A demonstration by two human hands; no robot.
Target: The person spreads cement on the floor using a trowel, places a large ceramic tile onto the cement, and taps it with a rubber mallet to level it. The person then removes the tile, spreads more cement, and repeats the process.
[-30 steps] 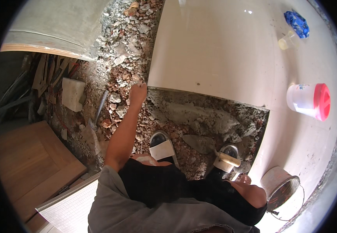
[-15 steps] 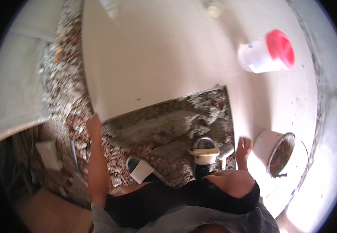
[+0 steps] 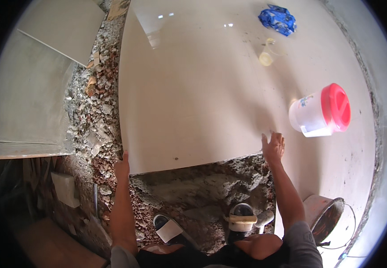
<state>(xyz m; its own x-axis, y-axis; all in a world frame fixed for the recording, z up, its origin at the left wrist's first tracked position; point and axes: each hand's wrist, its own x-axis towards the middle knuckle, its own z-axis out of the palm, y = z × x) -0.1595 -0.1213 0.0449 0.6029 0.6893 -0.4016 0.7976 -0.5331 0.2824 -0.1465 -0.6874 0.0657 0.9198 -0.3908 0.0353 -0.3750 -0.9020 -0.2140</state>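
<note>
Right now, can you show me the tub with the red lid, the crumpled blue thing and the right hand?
Red-lidded tub (image 3: 312,115): head view, its white side.
Crumpled blue thing (image 3: 277,20): head view, its middle.
Right hand (image 3: 274,148): head view, its back.

crumpled blue wrapper (image 3: 277,20) | clear cup (image 3: 266,58) near it | white tub (image 3: 307,116), red lid (image 3: 336,108)

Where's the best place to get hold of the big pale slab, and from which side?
I'd take the pale slab by its near edge, from the near side: that edge lies bare along the dug-out hollow. The left edge, beside the rubble, looks bare too; rightward the slab meets more pale flooring. Clearance underneath can't be judged.
</note>
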